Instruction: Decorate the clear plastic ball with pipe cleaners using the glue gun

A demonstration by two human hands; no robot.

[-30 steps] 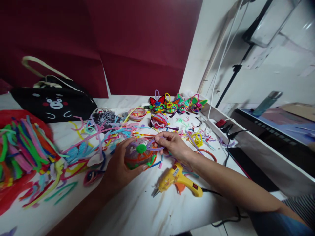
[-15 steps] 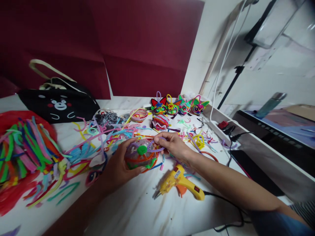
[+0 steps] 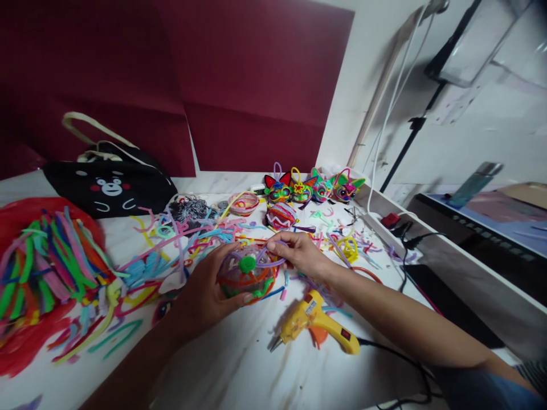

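Note:
My left hand [image 3: 209,290] is wrapped round a clear rounded shell [image 3: 235,274] trimmed with orange and green pipe cleaners, with a green coiled disc [image 3: 247,263] on its near top. Purple pipe cleaner [image 3: 269,262] loops out beside the disc. The fingers of my right hand [image 3: 294,250] pinch that purple loop at the shell's right side. Both hands hold the piece just above the white table. A yellow hot glue gun [image 3: 314,322] lies below my right forearm, its nozzle pointing to the lower left.
Bundled pipe cleaners [image 3: 55,262] lie on red plastic [image 3: 25,353] at left, before a black bag [image 3: 111,188]. Finished cat-eared ornaments [image 3: 280,191] stand at the back. Loose pipe cleaner scraps [image 3: 205,233] litter the middle. At right are a power strip [image 3: 388,230] and a black phone-like slab [image 3: 453,307].
The view has shifted slightly, so things on the table appear a little lower and further right. Both hands keep their hold on the shell and the purple loop.

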